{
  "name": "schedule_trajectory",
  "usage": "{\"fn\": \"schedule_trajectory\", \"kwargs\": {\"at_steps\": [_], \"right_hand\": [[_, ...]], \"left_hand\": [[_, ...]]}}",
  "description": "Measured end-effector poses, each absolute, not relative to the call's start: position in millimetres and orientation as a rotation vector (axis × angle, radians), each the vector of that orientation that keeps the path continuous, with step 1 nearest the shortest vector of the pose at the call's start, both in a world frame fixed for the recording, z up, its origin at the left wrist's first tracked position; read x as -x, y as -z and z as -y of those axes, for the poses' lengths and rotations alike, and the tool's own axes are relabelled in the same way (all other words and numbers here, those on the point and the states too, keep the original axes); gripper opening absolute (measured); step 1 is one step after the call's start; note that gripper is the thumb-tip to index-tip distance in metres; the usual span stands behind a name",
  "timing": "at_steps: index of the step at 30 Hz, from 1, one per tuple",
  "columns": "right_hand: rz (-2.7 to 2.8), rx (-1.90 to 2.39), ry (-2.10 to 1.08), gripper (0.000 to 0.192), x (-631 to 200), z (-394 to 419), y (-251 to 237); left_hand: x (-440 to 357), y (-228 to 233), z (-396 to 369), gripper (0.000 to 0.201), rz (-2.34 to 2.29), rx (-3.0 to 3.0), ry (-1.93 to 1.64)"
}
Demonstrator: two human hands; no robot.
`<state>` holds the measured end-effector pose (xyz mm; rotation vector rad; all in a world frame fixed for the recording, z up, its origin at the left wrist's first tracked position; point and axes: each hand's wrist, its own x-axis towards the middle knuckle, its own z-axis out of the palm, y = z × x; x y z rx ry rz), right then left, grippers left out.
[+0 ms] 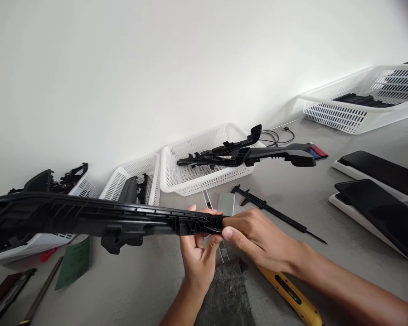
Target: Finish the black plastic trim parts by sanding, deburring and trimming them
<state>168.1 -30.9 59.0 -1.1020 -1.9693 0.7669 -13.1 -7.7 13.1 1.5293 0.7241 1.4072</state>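
A long black plastic trim part stretches from the far left edge to the middle, held above the grey table. My left hand grips its right end from below, fingers curled up around it. My right hand pinches the same end from the right, thumb and fingers on its tip. Under my hands lie a dark abrasive pad, a yellow utility knife and a metal plate.
White baskets with black plastic parts stand along the wall; a larger basket is at the far right. A black caliper, two dark panels on white trays, a cable, green sandpaper and files at the lower left.
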Motion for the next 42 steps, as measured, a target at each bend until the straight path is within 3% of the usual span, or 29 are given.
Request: {"fn": "schedule_trajectory", "kwargs": {"at_steps": [8, 16, 25, 33, 42], "right_hand": [[1.916, 1.044, -0.867, 0.06, -177, 28, -60], [2.033, 1.073, -0.751, 0.061, -178, 26, -61], [1.92, 1.026, -0.838, 0.06, -181, 26, -60], [1.525, 1.013, -1.133, 0.022, -169, 34, -70], [1.372, 0.882, -1.264, 0.041, -167, 34, -64]], "left_hand": [[14, -16, 3, 0.062, -0.732, -1.523, -1.445], [16, -17, 1, 0.07, -0.753, -1.558, -1.45], [16, -19, 1, 0.064, -0.714, -1.585, -1.444], [23, -13, 2, 0.078, -0.794, -1.673, -1.295], [22, -20, 0, 0.069, -0.758, -1.821, -1.271]]}}
